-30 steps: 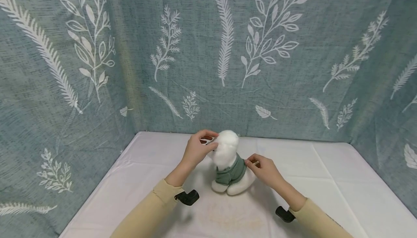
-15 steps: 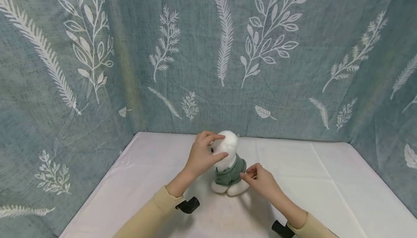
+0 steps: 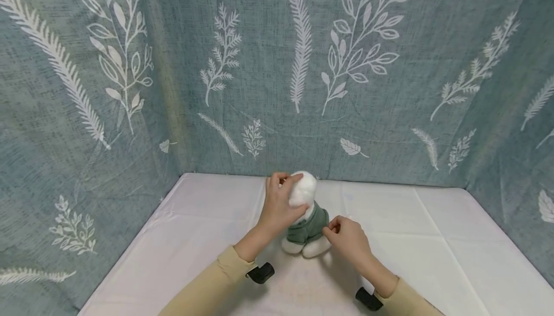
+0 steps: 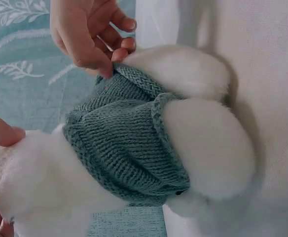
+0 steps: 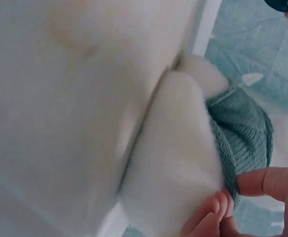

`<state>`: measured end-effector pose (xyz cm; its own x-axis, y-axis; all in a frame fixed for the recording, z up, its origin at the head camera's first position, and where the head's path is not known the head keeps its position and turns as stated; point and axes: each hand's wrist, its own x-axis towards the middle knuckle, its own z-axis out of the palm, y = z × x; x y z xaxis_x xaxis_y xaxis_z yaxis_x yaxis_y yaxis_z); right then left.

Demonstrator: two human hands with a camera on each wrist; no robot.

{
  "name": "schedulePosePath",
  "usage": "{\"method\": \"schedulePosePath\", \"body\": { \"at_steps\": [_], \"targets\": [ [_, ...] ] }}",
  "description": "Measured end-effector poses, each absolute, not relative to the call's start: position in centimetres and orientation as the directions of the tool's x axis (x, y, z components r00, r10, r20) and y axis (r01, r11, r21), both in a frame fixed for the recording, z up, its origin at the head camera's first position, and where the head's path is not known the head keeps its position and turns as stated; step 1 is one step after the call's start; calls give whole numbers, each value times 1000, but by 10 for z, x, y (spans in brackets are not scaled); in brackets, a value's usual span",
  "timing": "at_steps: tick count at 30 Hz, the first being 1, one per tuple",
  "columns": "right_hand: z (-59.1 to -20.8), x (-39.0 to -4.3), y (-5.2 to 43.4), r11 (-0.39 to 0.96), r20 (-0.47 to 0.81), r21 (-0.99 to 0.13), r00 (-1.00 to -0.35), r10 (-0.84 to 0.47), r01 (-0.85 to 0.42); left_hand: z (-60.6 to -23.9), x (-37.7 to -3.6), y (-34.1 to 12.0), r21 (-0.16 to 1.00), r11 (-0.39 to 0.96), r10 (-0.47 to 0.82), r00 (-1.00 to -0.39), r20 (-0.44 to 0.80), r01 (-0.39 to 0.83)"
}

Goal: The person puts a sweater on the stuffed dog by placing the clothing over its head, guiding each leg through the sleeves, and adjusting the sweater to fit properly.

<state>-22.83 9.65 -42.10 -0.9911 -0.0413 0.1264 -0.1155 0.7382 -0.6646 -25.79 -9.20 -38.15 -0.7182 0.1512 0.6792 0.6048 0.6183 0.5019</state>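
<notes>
A white plush toy (image 3: pixel 305 195) in a green knitted sweater (image 3: pixel 312 222) sits upright on the white-covered table (image 3: pixel 415 239), near the back wall. My left hand (image 3: pixel 292 194) grips its head, fingers over the top and thumb at the front. My right hand (image 3: pixel 330 229) pinches the sweater's lower edge at the toy's right side. In the left wrist view the right hand (image 4: pixel 107 69) holds the sweater (image 4: pixel 124 143) hem by a white leg (image 4: pixel 208 153). The right wrist view shows the leg (image 5: pixel 178 148), the sweater (image 5: pixel 245 131) and my pinching fingers (image 5: pixel 262 183).
Blue-grey cloth with white leaf prints (image 3: pixel 268 66) walls the table at the back and both sides. The toy stands close to the back wall. Black camera mounts sit on my left wrist (image 3: pixel 261 273) and right wrist (image 3: pixel 369 299).
My left hand has shifted right and closed round the toy's head. My right hand has moved left and lower along the sweater's edge. The toy stays on the table.
</notes>
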Motion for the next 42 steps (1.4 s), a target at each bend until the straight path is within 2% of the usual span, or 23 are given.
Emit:
{"method": "schedulePosePath", "body": {
  "at_steps": [9, 19, 28, 35, 42],
  "targets": [
    [-420, -227, 114, 771, 77, -635, -997, -11, -57, -381, -259, -92, 530, 632, 133, -753, 644, 565],
    [-428, -230, 127, 799, 72, -598, -997, -22, -61, -378, -257, -93, 564, 616, 145, -782, 606, 551],
    [-412, -231, 122, 801, 67, -589, -995, -78, -103, -373, -258, -100, 696, 516, 112, -845, 523, 499],
    [-394, -251, 123, 770, 81, -627, -993, -87, -119, -369, -265, -106, 808, 443, 108, -919, 380, 387],
    [-388, -280, 125, 759, 23, -638, -988, -150, -130, -368, -269, -109, 804, 456, 142, -923, 357, 381]
  ]
}}
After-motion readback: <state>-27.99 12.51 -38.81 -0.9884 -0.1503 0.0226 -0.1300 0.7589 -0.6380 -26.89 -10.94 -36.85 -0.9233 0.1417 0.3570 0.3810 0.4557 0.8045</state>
